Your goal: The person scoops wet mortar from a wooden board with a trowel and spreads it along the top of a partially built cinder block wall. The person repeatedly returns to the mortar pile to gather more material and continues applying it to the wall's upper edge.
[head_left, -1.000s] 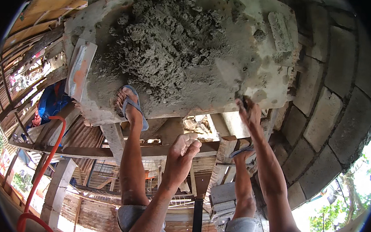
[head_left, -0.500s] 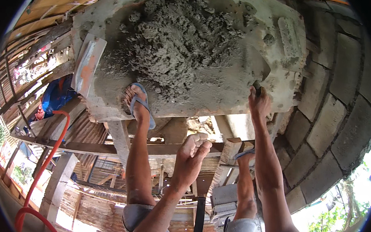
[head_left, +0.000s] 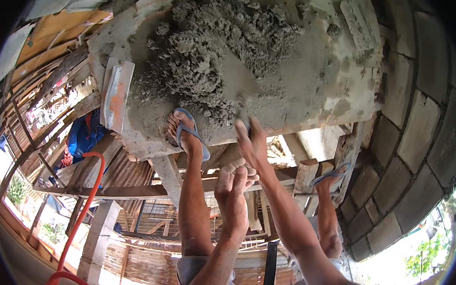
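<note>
In the head view, a broad mortar board (head_left: 317,96) fills the upper middle, smeared grey all over, with a heap of wet mortar (head_left: 214,50) piled on its left half. The right hand (head_left: 252,139) reaches up to the lower edge of that heap, its fingers closed around the handle of a trowel (head_left: 242,98), whose blade is pressed into the mortar and mostly buried, so little of it shows. The left hand (head_left: 234,183) hangs just below and slightly left of the right, holding nothing; its fingers are curled loosely inward, neither spread nor clenched, and it touches nothing I can make out.

A plastering float (head_left: 117,95) with an orange-stained face lies flat on the board's left edge, well apart from both hands. The person's left foot, in a blue flip-flop (head_left: 190,134), is planted on the board's near edge just beside the heap. The right foot, in a second sandal (head_left: 331,175), rests on a timber plank (head_left: 305,175) lower and to the right.

A wall of grey concrete blocks (head_left: 415,141) curves down the right side. An orange hose (head_left: 81,206) loops along the lower left, beside wooden scaffold beams (head_left: 101,191) and a blue cloth (head_left: 84,134).
</note>
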`<act>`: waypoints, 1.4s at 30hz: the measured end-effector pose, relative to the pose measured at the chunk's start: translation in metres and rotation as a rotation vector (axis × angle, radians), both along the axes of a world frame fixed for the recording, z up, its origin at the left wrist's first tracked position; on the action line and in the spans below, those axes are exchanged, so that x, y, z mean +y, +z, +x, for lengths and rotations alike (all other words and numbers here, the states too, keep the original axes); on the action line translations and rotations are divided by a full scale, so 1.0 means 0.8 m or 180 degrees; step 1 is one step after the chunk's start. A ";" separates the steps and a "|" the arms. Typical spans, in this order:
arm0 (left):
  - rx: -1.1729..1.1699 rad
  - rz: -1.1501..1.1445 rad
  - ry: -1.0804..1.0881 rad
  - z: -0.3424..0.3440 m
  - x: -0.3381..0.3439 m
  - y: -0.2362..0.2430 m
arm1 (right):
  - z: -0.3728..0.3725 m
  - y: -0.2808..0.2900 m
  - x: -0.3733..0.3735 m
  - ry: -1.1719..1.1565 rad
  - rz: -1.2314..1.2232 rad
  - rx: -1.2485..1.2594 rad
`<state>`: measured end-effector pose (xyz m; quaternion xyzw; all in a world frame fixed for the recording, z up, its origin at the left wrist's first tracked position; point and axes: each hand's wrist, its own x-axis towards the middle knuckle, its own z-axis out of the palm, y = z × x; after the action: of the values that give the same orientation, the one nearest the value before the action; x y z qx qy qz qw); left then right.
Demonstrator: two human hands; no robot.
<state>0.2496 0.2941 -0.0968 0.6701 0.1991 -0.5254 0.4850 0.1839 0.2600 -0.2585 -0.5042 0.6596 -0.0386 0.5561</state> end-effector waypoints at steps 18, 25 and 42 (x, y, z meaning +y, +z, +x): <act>0.0166 -0.0069 0.0424 0.033 0.004 0.009 | 0.025 -0.091 0.017 -0.0510 0.0387 -0.0116; -0.0067 0.0016 0.0599 0.035 -0.003 0.013 | 0.002 -0.022 -0.025 0.0507 -0.0912 0.0870; -0.0067 -0.0069 0.0719 0.057 0.001 0.008 | 0.057 -0.146 0.045 0.0974 0.0334 -0.0467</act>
<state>0.2954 0.2949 -0.0902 0.6436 0.2626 -0.4624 0.5504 0.2292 0.2959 -0.3750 -0.5649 0.5339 0.0443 0.6276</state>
